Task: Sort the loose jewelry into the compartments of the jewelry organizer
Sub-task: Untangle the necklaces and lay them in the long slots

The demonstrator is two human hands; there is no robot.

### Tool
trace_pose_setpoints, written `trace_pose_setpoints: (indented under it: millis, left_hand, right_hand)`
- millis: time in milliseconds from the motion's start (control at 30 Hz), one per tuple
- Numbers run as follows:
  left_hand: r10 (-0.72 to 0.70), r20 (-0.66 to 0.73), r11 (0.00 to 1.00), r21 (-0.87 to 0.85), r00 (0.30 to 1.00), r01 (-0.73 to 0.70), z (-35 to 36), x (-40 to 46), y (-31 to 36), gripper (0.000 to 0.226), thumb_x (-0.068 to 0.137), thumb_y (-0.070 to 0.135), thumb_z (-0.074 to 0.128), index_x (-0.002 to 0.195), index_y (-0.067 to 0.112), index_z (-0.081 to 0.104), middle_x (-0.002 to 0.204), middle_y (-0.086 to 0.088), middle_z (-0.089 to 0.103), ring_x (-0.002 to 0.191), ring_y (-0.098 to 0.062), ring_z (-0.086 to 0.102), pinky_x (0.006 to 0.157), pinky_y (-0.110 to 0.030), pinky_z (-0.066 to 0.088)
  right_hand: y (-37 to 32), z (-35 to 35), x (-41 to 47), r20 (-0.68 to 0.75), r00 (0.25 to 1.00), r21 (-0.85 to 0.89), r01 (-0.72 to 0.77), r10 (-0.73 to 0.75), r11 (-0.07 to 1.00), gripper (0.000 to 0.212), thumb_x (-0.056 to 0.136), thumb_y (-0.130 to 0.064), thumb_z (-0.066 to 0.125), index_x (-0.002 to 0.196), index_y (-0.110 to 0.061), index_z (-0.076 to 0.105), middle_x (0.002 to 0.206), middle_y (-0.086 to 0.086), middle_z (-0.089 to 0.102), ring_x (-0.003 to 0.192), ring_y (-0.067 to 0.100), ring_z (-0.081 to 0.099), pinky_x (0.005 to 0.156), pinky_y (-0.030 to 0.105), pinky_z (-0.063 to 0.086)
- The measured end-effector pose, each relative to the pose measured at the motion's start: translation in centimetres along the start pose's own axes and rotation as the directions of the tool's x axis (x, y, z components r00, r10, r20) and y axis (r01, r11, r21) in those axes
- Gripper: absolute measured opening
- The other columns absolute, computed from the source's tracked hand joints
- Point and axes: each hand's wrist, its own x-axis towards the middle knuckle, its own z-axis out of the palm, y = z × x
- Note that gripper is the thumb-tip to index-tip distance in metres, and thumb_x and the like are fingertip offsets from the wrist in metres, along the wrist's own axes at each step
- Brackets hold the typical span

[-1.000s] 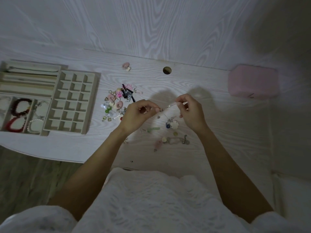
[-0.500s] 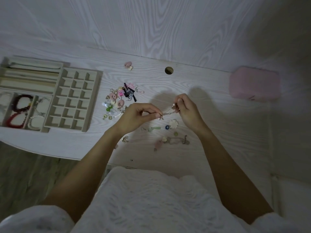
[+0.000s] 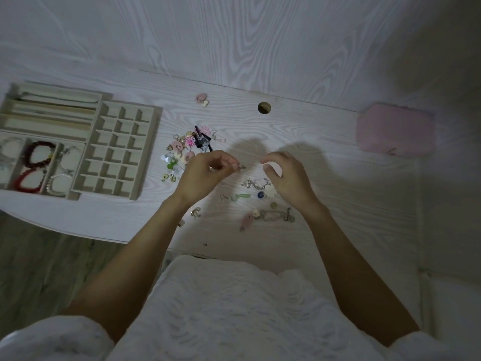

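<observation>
left hand (image 3: 205, 173): held above the counter, thumb and forefinger pinching a small silvery piece (image 3: 242, 167) that pokes out past the fingertips; too small to tell what kind of jewelry it is.
right hand (image 3: 283, 175): held above the counter across from the left one, fingers loosely curled with the thumb near the forefinger; nothing shows between them, so it looks released.
silver chain (image 3: 256, 183): lying on the counter between and just below the two hands, touched by neither.
loose jewelry pile (image 3: 187, 149): a cluster of pink flowers, a black clip, sequins, a green bead and gold bits on the counter, between the organizer and the left hand.
pieces nearer the body: a green charm (image 3: 240, 197), a blue bead (image 3: 260, 195) beside a pale flower, a small gold hoop (image 3: 195, 212), and a pink piece next to a chain with a clasp (image 3: 276, 216).
pink and cream hearts (image 3: 202, 99): apart from the rest, near the back edge of the counter.
jewelry organizer (image 3: 145, 157): beige trays at the left of the counter; the tray of small square cells looks bare.
bracelets (image 3: 39, 157): dark red beaded ones in a long compartment at the front left, with a white pearl one (image 3: 58, 182) in the compartment beside it.
counter (image 3: 338, 191): pale wood grain, with a round hole (image 3: 264, 107) near the back.
pink box (image 3: 395, 130): closed, at the far right of the counter.
</observation>
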Motion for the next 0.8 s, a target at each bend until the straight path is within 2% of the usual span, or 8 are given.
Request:
trace_pose_setpoints:
  millis: [100,200,367,467,567,633,700,800]
  left_hand:
    - [-0.002,-0.002,0.998,-0.060,1.000,0.002,0.0,-0.1,0.7,0.005,0.087,0.014,0.067,0.086,0.019,0.069,0.078,0.007,0.070,0.074,-0.005,0.065,0.069,-0.012,0.045]
    - [-0.011,-0.012,0.992,-0.124,1.000,0.010,-0.3,-0.4,1.2,0.005,0.087,0.012,0.067,0.090,0.017,0.068,0.073,0.005,0.068,0.068,0.000,0.061,0.068,-0.013,0.045]
    - [-0.075,-0.005,0.987,-0.141,0.997,0.074,-3.1,-1.1,0.5,0.006,0.089,0.013,0.063,0.094,0.015,0.067,0.068,0.005,0.068,0.061,-0.005,0.058,0.058,-0.014,0.045]
    - [-0.116,-0.002,0.988,-0.105,0.993,0.115,-5.6,-1.3,-0.8,0.009,0.090,0.015,0.063,0.091,0.011,0.070,0.081,-0.007,0.070,0.068,-0.009,0.060,0.062,-0.019,0.047]
    - [-0.131,-0.003,0.989,-0.065,0.991,0.130,-7.2,-1.1,-1.6,0.012,0.091,0.022,0.062,0.082,0.022,0.070,0.080,0.011,0.068,0.070,-0.009,0.056,0.064,-0.021,0.044]
    - [-0.164,0.048,0.986,-0.028,0.985,0.165,-7.4,-0.7,-1.6,0.014,0.093,0.025,0.058,0.082,0.025,0.068,0.076,0.007,0.066,0.067,-0.016,0.051,0.061,-0.022,0.040]
    - [-0.184,0.132,0.981,0.091,0.974,0.173,-7.2,-0.2,-1.5,0.009,0.093,0.034,0.056,0.095,0.030,0.065,0.085,-0.004,0.066,0.069,-0.014,0.055,0.062,-0.020,0.041]
    - [-0.185,0.250,0.901,0.429,0.950,0.063,-6.5,0.4,-1.1,0.041,0.091,0.049,0.053,0.129,0.034,0.050,0.081,0.003,0.065,0.069,-0.007,0.059,0.066,-0.024,0.040]
  right_hand:
    - [-2.8,0.0,-0.5,0.080,0.997,0.326,-0.008,-0.019,0.945,0.024,0.088,-0.018,0.067,0.111,-0.015,0.064,0.108,-0.005,0.066,0.103,0.001,0.060,0.094,0.016,0.043]
    - [-4.4,0.6,-0.3,0.031,0.999,0.362,0.002,-0.014,0.932,0.021,0.081,-0.016,0.074,0.101,-0.015,0.067,0.095,-0.006,0.070,0.092,0.001,0.065,0.087,0.019,0.049]
    - [-5.5,0.4,1.2,-0.033,0.999,0.335,0.036,-0.027,0.941,0.009,0.086,-0.014,0.067,0.084,-0.023,0.065,0.083,-0.008,0.069,0.083,0.008,0.065,0.079,0.023,0.050]
    - [-6.2,0.1,2.2,0.015,1.000,0.390,-0.010,0.005,0.921,0.008,0.091,-0.012,0.059,0.086,-0.017,0.058,0.077,-0.001,0.066,0.072,0.013,0.067,0.076,0.024,0.051]
    - [-6.9,0.3,2.6,0.082,0.996,0.398,-0.055,0.025,0.916,0.008,0.094,-0.011,0.054,0.087,-0.015,0.054,0.071,0.000,0.061,0.062,0.015,0.064,0.071,0.027,0.050]
    - [-7.1,0.5,2.6,0.114,0.993,0.400,-0.069,0.025,0.914,0.006,0.094,-0.011,0.055,0.089,-0.012,0.055,0.070,0.000,0.059,0.057,0.016,0.059,0.068,0.029,0.048]
    - [-7.3,0.8,2.4,0.131,0.991,0.407,-0.070,0.017,0.911,0.006,0.095,-0.010,0.053,0.090,-0.010,0.056,0.070,-0.001,0.058,0.057,0.014,0.054,0.067,0.027,0.047]
    - [-7.5,0.6,1.7,0.130,0.991,0.395,-0.085,0.035,0.915,0.008,0.096,-0.013,0.053,0.094,-0.013,0.060,0.074,-0.005,0.055,0.062,0.009,0.050,0.065,0.018,0.044]
